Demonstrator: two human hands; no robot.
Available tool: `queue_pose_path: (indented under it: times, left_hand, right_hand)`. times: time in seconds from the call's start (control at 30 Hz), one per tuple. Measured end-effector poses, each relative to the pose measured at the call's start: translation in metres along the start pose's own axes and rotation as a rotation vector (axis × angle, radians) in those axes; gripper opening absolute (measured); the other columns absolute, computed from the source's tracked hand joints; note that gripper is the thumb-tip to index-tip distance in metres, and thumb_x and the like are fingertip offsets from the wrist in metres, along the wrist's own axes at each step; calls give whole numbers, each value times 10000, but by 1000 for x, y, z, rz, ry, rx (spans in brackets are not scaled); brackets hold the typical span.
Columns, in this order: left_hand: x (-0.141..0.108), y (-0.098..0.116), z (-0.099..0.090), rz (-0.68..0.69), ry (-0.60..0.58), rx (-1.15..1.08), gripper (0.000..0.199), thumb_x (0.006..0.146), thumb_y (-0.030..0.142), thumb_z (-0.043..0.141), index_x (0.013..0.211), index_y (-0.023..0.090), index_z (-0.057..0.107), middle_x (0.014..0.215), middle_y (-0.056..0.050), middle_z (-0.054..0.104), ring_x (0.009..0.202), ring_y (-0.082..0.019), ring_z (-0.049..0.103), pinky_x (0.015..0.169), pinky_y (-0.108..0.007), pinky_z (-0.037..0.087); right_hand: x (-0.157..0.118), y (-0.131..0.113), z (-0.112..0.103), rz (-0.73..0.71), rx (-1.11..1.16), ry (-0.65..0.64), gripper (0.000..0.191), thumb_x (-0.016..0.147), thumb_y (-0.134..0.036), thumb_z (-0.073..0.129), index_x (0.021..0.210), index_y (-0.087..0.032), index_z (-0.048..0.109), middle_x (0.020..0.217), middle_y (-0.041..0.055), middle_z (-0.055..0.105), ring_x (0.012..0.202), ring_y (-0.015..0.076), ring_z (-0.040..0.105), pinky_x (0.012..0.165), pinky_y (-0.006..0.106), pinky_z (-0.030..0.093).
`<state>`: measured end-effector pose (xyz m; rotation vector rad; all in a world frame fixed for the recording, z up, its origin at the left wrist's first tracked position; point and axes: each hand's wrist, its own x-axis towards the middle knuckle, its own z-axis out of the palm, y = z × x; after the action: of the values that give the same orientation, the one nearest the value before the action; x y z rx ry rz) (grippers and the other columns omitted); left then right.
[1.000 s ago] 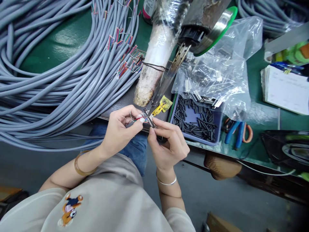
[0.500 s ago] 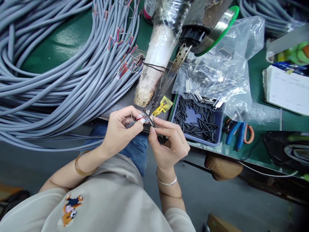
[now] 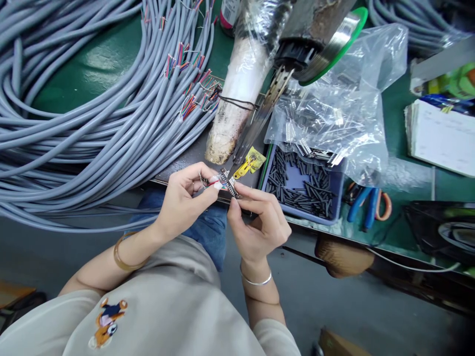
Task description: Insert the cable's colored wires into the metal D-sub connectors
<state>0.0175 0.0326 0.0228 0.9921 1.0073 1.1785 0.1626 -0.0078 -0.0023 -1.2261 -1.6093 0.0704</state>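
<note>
My left hand (image 3: 187, 195) pinches thin coloured wires (image 3: 215, 183) between thumb and fingertips. Between my thumb and fingers, my right hand (image 3: 260, 220) grips one end of a small metal connector (image 3: 230, 184) with a row of contacts. The wires lie against the connector's left side. A dark pointed iron tip (image 3: 237, 157) comes down from above and reaches the connector. Just behind the connector is a yellow tag (image 3: 250, 163). The fine wire ends are too small to tell apart.
Grey cables (image 3: 122, 123) with stripped ends pile up at the left. A purple tray (image 3: 336, 198) of black sleeves, a plastic bag (image 3: 363, 113) of connectors, blue-handled pliers (image 3: 367, 205) and paper (image 3: 441, 138) lie to the right. A green-rimmed solder spool (image 3: 334, 49) hangs above.
The connector has turned slightly, showing more of its contact row. My fingertips have shifted a little to the left; both hands keep their hold.
</note>
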Motion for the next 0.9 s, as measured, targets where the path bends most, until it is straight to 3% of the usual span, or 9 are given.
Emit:
queue_pose_path:
  times: [0.17,0.9]
  left_hand:
    - [0,-3,0,42,35,29,139,731,141,752,684,166,624,736,-4,687,657,-93,602,608,-180,519]
    - [-3,-1,-1,42,26,55,138,731,126,744,680,165,622,763,-14,701,658,-95,613,615,-186,515]
  right_hand:
    - [0,2,-1,5,4,-11,208,837,-50,782,865,-219,664,1024,33,821,866,150,788,768,256,651]
    - [1,1,-2,-42,-40,-19,196,867,-97,772,883,-237,636,1015,25,822,839,155,793,712,258,649]
